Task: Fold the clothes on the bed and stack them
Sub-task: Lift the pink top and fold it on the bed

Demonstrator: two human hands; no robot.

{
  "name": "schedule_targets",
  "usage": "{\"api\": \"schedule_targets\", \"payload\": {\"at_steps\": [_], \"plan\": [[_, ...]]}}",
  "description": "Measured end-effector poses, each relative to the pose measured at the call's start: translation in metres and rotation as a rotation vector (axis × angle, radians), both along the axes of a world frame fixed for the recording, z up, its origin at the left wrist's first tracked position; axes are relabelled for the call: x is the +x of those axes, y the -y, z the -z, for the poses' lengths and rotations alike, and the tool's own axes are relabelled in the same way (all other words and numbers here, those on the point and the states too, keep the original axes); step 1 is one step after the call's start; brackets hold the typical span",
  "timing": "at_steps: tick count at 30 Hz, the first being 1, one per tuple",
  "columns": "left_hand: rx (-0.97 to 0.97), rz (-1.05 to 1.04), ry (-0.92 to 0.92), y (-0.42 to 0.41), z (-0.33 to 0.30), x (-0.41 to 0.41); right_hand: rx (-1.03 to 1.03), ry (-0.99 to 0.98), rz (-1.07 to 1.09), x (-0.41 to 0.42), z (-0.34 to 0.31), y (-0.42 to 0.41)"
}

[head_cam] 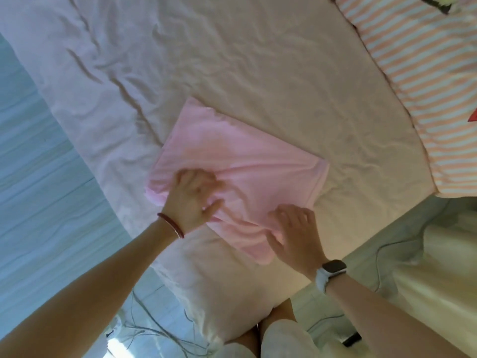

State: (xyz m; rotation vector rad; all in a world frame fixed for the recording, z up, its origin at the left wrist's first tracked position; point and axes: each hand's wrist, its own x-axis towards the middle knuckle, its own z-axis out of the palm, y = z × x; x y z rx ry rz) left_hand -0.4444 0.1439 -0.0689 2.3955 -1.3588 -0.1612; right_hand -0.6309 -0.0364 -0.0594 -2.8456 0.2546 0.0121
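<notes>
A pink garment (232, 151) lies partly folded near the bed's corner, its near part bunched into wrinkles. My left hand (193, 197) rests on the garment's left side, fingers curled into the gathered cloth and thumb pointing right. My right hand (294, 231) lies on the garment's near right edge with fingers bent over the fabric. A red cord circles the left wrist and a white-strapped watch sits on the right wrist.
The pale pink bedsheet (258, 60) is rumpled. An orange-and-white striped cloth (426, 86) covers the bed's right side. Light floor (31, 164) lies to the left, with thin cables (154, 332) near my feet and more cable at the right.
</notes>
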Motion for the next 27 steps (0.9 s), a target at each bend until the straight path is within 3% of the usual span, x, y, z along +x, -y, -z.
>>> {"api": "schedule_targets", "payload": {"at_steps": [3, 6, 11, 16, 21, 27], "plan": [[0.076, 0.272, 0.047, -0.015, 0.007, -0.026, -0.085, -0.128, 0.032, -0.016, 0.006, -0.010], [0.126, 0.208, 0.019, -0.019, 0.006, -0.021, -0.066, -0.103, 0.188, -0.010, 0.005, -0.003], [0.049, 0.140, -0.125, -0.011, -0.012, -0.012, 0.097, 0.004, 0.375, 0.000, -0.008, 0.017], [0.046, 0.038, -0.168, -0.010, -0.022, -0.018, 0.609, 0.015, 0.930, -0.011, -0.010, 0.009], [0.098, 0.011, -0.243, -0.003, -0.023, -0.023, 1.015, -0.052, 1.274, -0.011, -0.007, -0.012], [0.084, 0.027, -0.205, -0.002, -0.024, -0.026, 0.967, -0.044, 1.191, 0.003, -0.015, -0.013]]}}
